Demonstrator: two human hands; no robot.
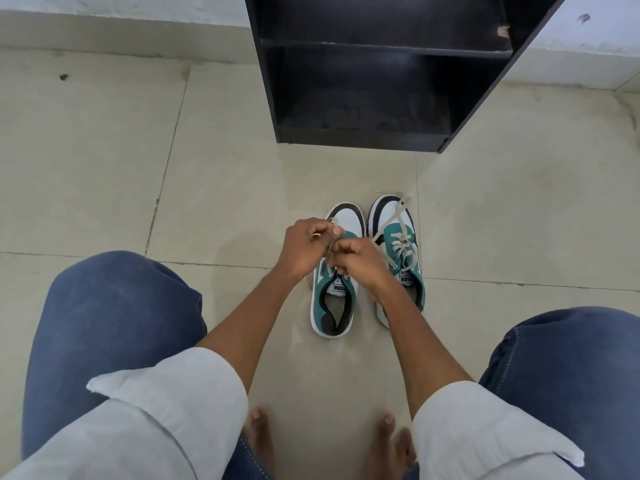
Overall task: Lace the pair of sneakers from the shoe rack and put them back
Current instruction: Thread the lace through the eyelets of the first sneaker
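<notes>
Both hands meet over the near sneaker (333, 306): the left hand (304, 249) and right hand (360, 263) are curled, each pinching the white lace (333, 224), pulling the ends apart, probably to tighten a crossing or tie. Just right of the hands sits the second sneaker (401, 251), laced, its ends loose. Beyond the hands stands the black shoe rack (360, 140), shelves vacant for their return.

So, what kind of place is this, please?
Probably a home, near an entrance or a room corner. A black shoe rack stands against a white wall on a tiled floor, and the person is barefoot.
</notes>
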